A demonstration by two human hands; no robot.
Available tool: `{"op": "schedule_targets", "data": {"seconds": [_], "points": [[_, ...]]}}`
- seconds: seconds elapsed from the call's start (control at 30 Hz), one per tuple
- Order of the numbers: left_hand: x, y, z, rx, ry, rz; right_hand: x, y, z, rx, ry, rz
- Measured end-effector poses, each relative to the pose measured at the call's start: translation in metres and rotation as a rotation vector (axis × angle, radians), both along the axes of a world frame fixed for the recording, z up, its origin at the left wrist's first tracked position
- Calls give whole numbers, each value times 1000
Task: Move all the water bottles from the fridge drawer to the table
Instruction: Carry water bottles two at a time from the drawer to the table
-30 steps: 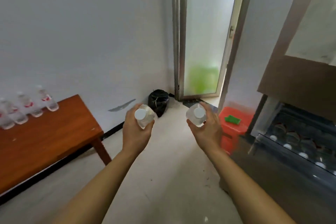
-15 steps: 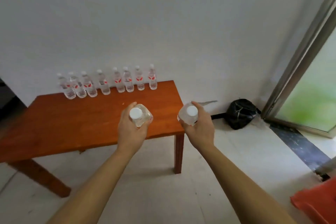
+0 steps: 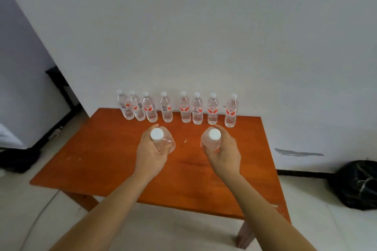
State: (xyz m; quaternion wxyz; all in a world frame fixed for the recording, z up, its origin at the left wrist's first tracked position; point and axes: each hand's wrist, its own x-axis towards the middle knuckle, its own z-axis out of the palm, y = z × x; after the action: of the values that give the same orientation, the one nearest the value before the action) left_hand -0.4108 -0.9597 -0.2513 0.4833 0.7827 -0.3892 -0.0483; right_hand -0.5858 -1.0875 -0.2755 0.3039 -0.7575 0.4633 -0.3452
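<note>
A person is carrying two water bottles over a wooden desk (image 3: 98, 161), the left hand (image 3: 152, 154) wrapping one bottle (image 3: 162, 141) and the right hand (image 3: 223, 152) gripping another (image 3: 211, 141), both just below the caps. Eight bottles (image 3: 185, 109) are standing in a row toward 12 o'clock. The thin, slick plastic likely flexes, so shoulder grips are looking sound.

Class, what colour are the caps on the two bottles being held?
White, on both the left bottle's cap and the right bottle's cap; head view.
</note>
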Motion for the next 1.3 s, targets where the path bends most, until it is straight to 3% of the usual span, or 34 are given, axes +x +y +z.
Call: {"op": "schedule_targets", "data": {"seconds": [0.47, 0.9, 1.13, 1.3], "points": [[209, -65, -16, 73, 32, 150, 220, -77, -11, -1, 48, 166], [442, -106, -63, 271, 87, -225, 419, -79, -53, 233, 171, 83], [500, -138, -100, 403, 80, -361, 474, -92, -83, 362, 315, 93], [512, -161, -114, 427, 186, -436, 501, -112, -103, 426, 346, 111]]}}
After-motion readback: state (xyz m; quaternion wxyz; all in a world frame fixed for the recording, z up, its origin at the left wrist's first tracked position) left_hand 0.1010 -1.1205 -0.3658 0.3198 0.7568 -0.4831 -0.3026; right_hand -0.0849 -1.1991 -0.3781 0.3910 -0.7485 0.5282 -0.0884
